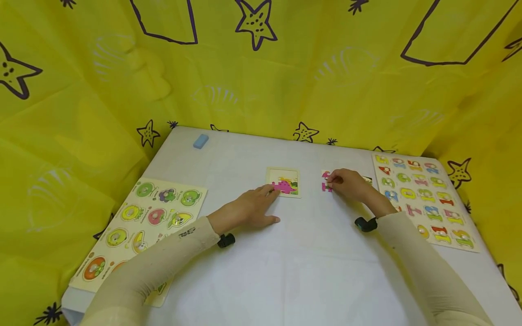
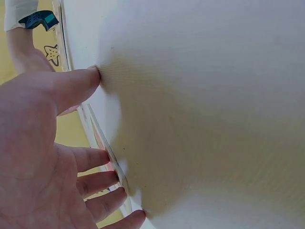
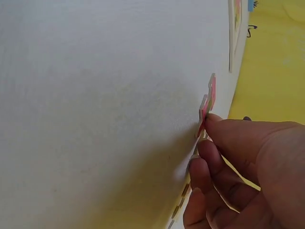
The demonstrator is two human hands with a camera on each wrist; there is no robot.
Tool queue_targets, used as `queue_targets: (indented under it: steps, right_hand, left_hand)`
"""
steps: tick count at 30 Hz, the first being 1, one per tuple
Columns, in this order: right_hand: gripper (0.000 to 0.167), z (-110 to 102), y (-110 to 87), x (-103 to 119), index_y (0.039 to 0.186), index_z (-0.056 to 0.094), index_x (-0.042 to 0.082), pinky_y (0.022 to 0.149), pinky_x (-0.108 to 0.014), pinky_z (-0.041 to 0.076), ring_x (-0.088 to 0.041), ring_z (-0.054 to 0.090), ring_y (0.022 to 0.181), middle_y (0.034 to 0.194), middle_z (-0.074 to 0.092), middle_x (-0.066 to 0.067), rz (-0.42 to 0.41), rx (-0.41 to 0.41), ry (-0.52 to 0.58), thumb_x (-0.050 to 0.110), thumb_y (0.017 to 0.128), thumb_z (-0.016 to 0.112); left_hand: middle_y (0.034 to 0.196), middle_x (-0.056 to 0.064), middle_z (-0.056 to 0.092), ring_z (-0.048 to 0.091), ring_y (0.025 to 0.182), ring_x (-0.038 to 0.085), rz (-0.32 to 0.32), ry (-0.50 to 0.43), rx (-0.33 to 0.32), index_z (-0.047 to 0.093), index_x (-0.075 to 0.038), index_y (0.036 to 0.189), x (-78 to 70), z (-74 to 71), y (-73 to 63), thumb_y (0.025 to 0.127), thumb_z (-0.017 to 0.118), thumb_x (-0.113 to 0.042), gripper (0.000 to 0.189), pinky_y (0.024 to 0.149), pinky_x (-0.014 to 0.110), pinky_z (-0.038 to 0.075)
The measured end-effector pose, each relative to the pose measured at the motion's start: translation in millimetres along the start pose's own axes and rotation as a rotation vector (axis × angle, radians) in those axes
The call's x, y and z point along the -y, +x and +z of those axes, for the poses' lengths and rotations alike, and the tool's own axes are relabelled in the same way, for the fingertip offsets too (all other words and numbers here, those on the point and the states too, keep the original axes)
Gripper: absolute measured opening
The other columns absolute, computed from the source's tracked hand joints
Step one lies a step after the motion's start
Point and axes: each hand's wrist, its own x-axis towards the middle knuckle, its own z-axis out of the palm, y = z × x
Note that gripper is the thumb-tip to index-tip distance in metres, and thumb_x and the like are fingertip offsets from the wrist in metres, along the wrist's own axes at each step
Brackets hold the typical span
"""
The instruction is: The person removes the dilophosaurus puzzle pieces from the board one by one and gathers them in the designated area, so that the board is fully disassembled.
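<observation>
A small square jigsaw tray (image 1: 301, 183) lies flat toward the back of the table, holding part of a pink dinosaur picture (image 1: 285, 186). My left hand (image 1: 253, 207) rests at its lower left corner, fingers stretched out over the frame and thumb spread on the tabletop. To the right of the tray, my right hand (image 1: 350, 183) pinches a pink and white jigsaw piece (image 3: 202, 114) between thumb and fingertips, low at the table. Another pink jigsaw piece (image 3: 212, 90) lies right beside it. The fingers partly cover these pieces in the head view.
A fruit peg board (image 1: 163, 199) lies at left, partly under the left sleeve. At right is a number peg board (image 1: 424, 199), with a dark-patterned piece (image 1: 367, 179) beside it. A blue block (image 1: 200, 141) sits near the back left edge. Yellow cloth (image 1: 261, 90) hangs behind.
</observation>
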Motion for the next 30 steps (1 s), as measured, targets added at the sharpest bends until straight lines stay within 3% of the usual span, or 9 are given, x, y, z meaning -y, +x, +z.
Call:
queue_targets:
  steps: [8,16,23,30]
  right_hand:
    - [0.007,2,-1.9,9,0.104,0.068,-0.001,0.084,-0.043,0.05,-0.029,0.057,0.092,0.099,0.064,-0.017,-0.019,-0.022,-0.035,0.005,0.102,0.068]
    - [0.013,8,12.7,35,0.112,0.068,-0.003,0.082,-0.041,0.05,-0.03,0.058,0.093,0.106,0.062,-0.019,-0.015,-0.001,-0.058,0.004,0.102,0.063]
    - [0.025,21,28.8,68,0.125,0.064,-0.004,0.101,-0.052,0.053,-0.038,0.061,0.111,0.123,0.063,-0.023,-0.062,0.037,-0.05,0.007,0.103,0.065]
    - [0.037,38,41.4,96,0.141,0.056,-0.002,0.108,-0.051,0.051,-0.036,0.06,0.116,0.137,0.058,-0.021,-0.058,0.096,-0.014,0.01,0.106,0.062]
  left_hand:
    - [0.173,0.011,0.027,0.028,0.16,0.03,-0.004,0.005,0.001,0.026,-0.013,0.169,-1.2,-1.1,-0.2,0.101,0.061,-0.058,0.088,0.127,0.051,0.031]
    - [0.172,0.011,0.028,0.031,0.158,0.031,-0.007,0.015,-0.002,0.028,-0.013,0.168,-0.5,-0.2,1.1,0.1,0.062,-0.058,0.089,0.126,0.05,0.033]
    - [0.173,0.011,0.027,0.031,0.159,0.031,-0.01,0.017,0.003,0.027,-0.013,0.169,-1.0,-0.1,1.6,0.101,0.061,-0.059,0.089,0.126,0.05,0.033]
    - [0.172,0.011,0.028,0.032,0.158,0.03,0.001,0.031,-0.006,0.028,-0.012,0.168,0.0,-0.8,1.1,0.101,0.061,-0.059,0.088,0.126,0.049,0.035]
